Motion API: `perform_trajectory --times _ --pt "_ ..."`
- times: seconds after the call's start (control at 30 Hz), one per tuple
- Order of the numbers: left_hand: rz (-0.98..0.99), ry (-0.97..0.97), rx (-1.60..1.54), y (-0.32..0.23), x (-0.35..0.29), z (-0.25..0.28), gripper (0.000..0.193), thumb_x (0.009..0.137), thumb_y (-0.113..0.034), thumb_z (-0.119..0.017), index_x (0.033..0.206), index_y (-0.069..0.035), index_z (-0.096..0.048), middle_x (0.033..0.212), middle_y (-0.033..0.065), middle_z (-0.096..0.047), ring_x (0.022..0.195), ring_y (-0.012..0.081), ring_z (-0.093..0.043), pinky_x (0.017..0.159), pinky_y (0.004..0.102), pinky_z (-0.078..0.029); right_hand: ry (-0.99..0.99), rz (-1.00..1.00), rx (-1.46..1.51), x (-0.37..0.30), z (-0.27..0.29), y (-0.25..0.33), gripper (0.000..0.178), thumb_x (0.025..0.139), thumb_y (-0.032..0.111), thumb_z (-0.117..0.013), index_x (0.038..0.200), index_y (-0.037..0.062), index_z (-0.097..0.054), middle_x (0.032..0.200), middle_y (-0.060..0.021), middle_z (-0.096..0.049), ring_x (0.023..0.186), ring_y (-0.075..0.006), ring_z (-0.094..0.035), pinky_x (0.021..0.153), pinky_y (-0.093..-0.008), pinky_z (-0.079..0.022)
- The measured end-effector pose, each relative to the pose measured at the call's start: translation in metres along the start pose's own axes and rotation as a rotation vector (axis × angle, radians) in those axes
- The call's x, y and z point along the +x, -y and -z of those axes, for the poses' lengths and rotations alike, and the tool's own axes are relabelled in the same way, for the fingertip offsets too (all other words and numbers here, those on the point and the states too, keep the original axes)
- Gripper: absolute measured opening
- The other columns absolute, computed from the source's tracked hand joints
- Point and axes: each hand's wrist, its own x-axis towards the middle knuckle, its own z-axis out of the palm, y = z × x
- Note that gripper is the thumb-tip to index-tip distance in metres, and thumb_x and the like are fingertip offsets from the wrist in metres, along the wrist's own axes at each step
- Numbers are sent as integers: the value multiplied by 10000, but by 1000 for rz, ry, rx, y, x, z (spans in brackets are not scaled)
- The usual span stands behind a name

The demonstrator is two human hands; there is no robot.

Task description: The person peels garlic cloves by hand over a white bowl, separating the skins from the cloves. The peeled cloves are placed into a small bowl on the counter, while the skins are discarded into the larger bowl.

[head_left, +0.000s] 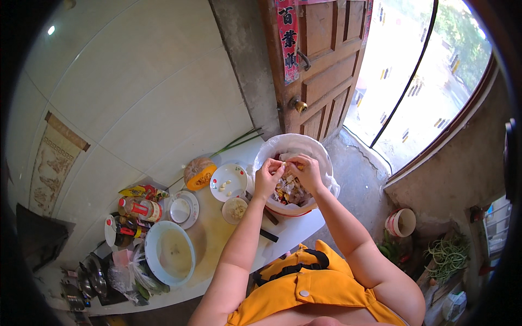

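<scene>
Above a lined waste bin (262, 155), my left hand (269, 173) and my right hand (306, 171) meet, fingertips pinched together. Between them is a small pale garlic clove (284, 164), mostly covered by the fingers. Scraps (291, 191) of peel and other waste fill the bin below. To the left of my left hand, a white plate (218, 173) with a floral rim carries several peeled cloves. Nearer to me, by my left forearm, a small bowl (235, 211) contains pale chopped bits. A black-handled knife (268, 234) lies partly under that forearm.
A cut pumpkin (200, 175), green onions (234, 142), stacked white dishes (182, 209), bottles (142, 209) and a basin of water (169, 253) crowd the counter along the tiled wall. Beyond the bin stands an open wooden door (321, 81). A small bucket (401, 223) is at the right.
</scene>
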Motion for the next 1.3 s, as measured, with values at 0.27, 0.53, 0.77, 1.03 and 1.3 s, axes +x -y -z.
perform_trajectory --times 0.27,0.53,0.77,1.03,1.3 --pt "24 3 -55 5 2 0 142 841 -112 -642 914 -13 -570 853 60 -666 798 111 -637 728 254 -509 18 14 -6 0 0 5 132 729 57 -691 848 5 -675 798 -100 -646 716 -198 -643 658 -282 -514" --pt "4 11 -80 1 1 0 143 831 -110 -654 892 -17 -563 837 59 -668 787 103 -632 725 250 -505 -26 110 -56 -2 0 6 118 702 60 -700 813 27 -679 771 -84 -633 696 -227 -630 648 -297 -507" --pt "29 25 -108 6 2 1 135 829 -110 -658 870 -26 -561 819 58 -669 766 93 -628 713 247 -502 -59 195 -171 -2 -1 3 92 719 72 -690 807 47 -682 790 -83 -645 718 -248 -641 647 -319 -531" --pt "38 3 -135 12 3 0 139 835 -115 -653 885 -21 -564 827 61 -671 763 98 -629 714 250 -508 -117 108 -135 -1 1 1 106 726 75 -684 829 49 -683 839 -105 -654 733 -252 -648 677 -319 -525" --pt "22 -18 -211 14 4 -1 150 850 -127 -641 904 -10 -564 836 64 -671 756 98 -633 704 246 -514 -47 148 -93 1 -2 2 140 729 48 -691 866 22 -676 844 -95 -648 752 -232 -645 695 -303 -518"
